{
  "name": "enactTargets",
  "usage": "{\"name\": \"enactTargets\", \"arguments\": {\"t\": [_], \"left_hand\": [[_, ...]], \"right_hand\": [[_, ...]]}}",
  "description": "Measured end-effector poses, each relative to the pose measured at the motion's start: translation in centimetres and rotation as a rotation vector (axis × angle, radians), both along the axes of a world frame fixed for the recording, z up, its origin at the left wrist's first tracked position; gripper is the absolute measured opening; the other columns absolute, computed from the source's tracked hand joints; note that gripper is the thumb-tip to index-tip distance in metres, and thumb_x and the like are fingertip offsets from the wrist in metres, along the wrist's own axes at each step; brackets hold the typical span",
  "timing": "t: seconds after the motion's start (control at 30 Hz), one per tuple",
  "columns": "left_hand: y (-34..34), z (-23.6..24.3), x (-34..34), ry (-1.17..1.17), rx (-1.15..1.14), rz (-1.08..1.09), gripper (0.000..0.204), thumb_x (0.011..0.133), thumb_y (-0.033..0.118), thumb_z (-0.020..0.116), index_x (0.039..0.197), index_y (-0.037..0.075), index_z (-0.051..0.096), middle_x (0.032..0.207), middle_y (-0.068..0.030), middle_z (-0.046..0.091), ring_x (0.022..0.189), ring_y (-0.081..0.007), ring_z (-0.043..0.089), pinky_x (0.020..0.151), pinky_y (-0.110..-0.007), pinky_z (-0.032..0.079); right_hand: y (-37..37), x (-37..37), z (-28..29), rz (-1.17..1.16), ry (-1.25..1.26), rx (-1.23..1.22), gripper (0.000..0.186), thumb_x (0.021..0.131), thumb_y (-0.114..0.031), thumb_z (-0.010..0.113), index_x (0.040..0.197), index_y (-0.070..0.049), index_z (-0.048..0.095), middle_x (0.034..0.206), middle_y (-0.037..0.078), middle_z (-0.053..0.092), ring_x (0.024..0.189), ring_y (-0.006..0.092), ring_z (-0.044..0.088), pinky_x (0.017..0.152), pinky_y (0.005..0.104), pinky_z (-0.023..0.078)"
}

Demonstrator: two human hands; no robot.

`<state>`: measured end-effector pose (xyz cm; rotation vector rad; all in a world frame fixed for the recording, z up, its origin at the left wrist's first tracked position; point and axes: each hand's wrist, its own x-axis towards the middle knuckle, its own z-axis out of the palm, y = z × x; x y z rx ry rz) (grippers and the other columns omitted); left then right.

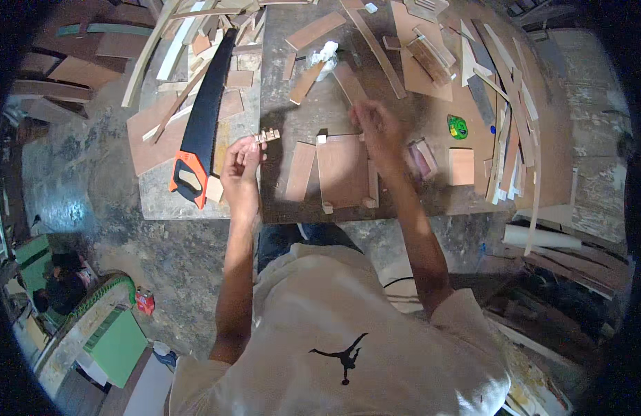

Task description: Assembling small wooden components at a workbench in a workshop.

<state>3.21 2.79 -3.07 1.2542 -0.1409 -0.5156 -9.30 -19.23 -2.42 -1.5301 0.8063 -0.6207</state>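
Observation:
Near the table's front edge, my left hand [242,170] pinches a small notched wooden piece [268,135] between thumb and fingers. My right hand [380,132] hovers right of the middle, its fingers curled and smeared by motion; whether anything is in them cannot be made out. Just beyond its fingertips lies a narrow wooden strip [349,82]. Between the hands sits a square wooden panel [342,170] with small blocks at its corners and a strip along its right side. A loose wooden slat [301,171] lies left of the panel.
Left of my left hand lies a handsaw [208,104] with an orange and black handle. To the right are a green tape measure [457,127], a small framed piece [423,159] and a square wooden block [462,166]. Long wood strips [516,132] pile up at the right edge.

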Motion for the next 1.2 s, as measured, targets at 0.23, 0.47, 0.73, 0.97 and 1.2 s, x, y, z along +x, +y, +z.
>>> {"name": "enactTargets", "arguments": {"t": [0.23, 0.47, 0.73, 0.97, 1.2], "left_hand": [[-3.8, -2.5, 3.9, -0.025, 0.077, -0.181, 0.020, 0.097, 0.010, 0.062, 0.116, 0.004, 0.060, 0.111, -0.0044, 0.066, 0.096, -0.0083, 0.059, 0.086, -0.025, 0.048], [-8.6, -5.0, 5.5, -0.151, -0.018, -0.354, 0.019, 0.097, 0.003, 0.059, 0.116, 0.003, 0.061, 0.113, -0.0051, 0.068, 0.103, -0.0104, 0.061, 0.087, -0.024, 0.048], [-9.6, -5.9, 5.3, -0.272, 0.090, -0.385, 0.018, 0.097, 0.005, 0.058, 0.115, 0.002, 0.060, 0.104, -0.0090, 0.070, 0.094, -0.0117, 0.064, 0.079, -0.027, 0.050], [-9.5, -6.8, 5.7, -0.309, 0.036, -0.359, 0.016, 0.097, 0.006, 0.060, 0.112, 0.002, 0.061, 0.098, -0.0079, 0.069, 0.090, -0.0118, 0.064, 0.079, -0.027, 0.050], [-9.7, -6.9, 5.2, -0.289, 0.003, -0.355, 0.013, 0.097, 0.006, 0.059, 0.110, 0.002, 0.061, 0.098, -0.0065, 0.068, 0.089, -0.0100, 0.062, 0.081, -0.027, 0.050]], "right_hand": [[-5.7, 4.5, -0.7, -0.011, 0.156, -0.501, 0.027, 0.095, -0.023, 0.065, 0.117, -0.008, 0.067, 0.097, 0.005, 0.064, 0.089, 0.0147, 0.059, 0.083, 0.0304, 0.046], [-6.7, 9.2, -3.0, 0.026, 0.509, -1.241, 0.047, 0.084, -0.013, 0.063, 0.130, -0.021, 0.061, 0.122, 0.022, 0.052, 0.113, 0.0403, 0.049, 0.098, 0.0508, 0.038], [-6.4, 9.8, -3.5, 0.020, 0.648, -1.282, 0.056, 0.083, -0.012, 0.065, 0.136, -0.029, 0.056, 0.126, 0.020, 0.048, 0.111, 0.0390, 0.050, 0.088, 0.0488, 0.043], [-6.1, 10.6, -3.2, 0.057, 0.703, -1.294, 0.055, 0.083, -0.011, 0.065, 0.135, -0.028, 0.057, 0.129, 0.019, 0.047, 0.112, 0.0382, 0.050, 0.089, 0.0484, 0.043], [-6.4, 10.1, -2.5, -0.025, 0.376, -0.812, 0.043, 0.088, -0.013, 0.063, 0.130, -0.023, 0.063, 0.125, 0.017, 0.052, 0.110, 0.0293, 0.054, 0.094, 0.0397, 0.043]]}}
